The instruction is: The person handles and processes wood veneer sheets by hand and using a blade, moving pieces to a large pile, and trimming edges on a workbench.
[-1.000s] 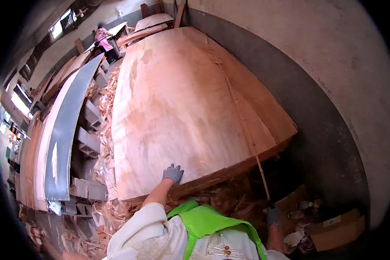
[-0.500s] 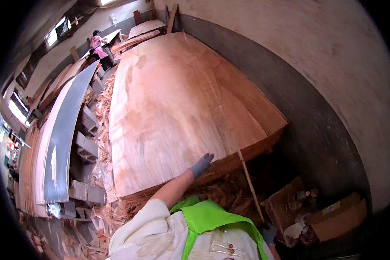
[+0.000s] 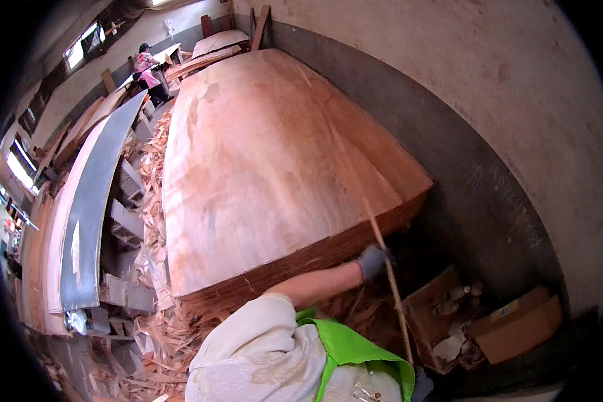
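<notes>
A long thin stick (image 3: pixel 396 298), bamboo-like, slants from the lower right up over a tall stack of wood veneer sheets (image 3: pixel 261 167). My left hand (image 3: pixel 372 262), in a grey glove, reaches across at the stack's near right edge. Its fingers close on the stick, though they are slightly blurred. At the bottom edge, my right hand (image 3: pixel 422 384), gloved too and dark, is at the stick's lower end and seems to grip it. My body and the shadow hide much of that hand. The top sheet is pale and pinkish, with darker sheets showing along its right side.
Veneer scraps (image 3: pixel 154 228) litter the floor left of the stack. Beyond them a grey board (image 3: pixel 94 208) lies on concrete blocks (image 3: pixel 126 221). Cardboard boxes (image 3: pixel 519 325) stand at the lower right beside the wall (image 3: pixel 489 181). Another person (image 3: pixel 147 70) stands at the far left.
My left hand has left the top of the veneer stack and moved right and down to the stick. The view has shifted slightly.
</notes>
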